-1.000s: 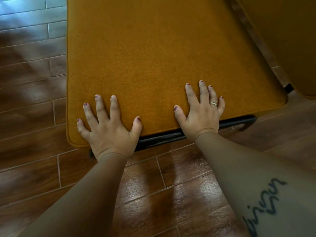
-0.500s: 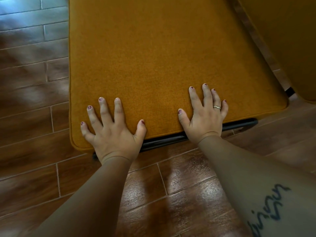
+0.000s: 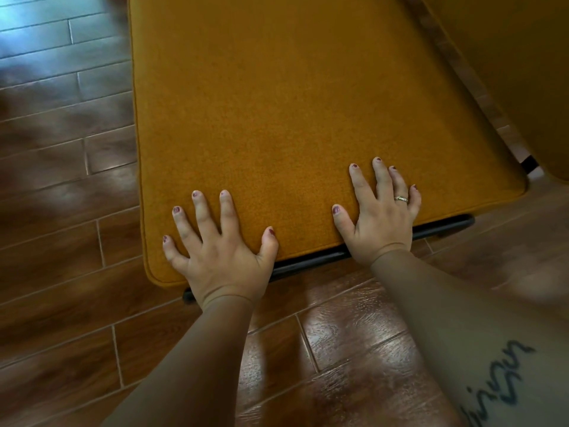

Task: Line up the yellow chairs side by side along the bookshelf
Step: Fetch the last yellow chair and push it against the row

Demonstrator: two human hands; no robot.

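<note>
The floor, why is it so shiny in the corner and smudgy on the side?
Head view: pale light glares off the floor at top left; planks at the left edge are blurred; the left hand and right hand, flat on the yellow chair, look sharp.

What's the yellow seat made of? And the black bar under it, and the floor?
Seat: looks like soft cloth, matte and fuzzy, with a piped edge. Bar: probably metal, painted black, thin and smooth. Floor: shiny brown planks with wood grain; pale lines between them hint at wood-look tile.
</note>
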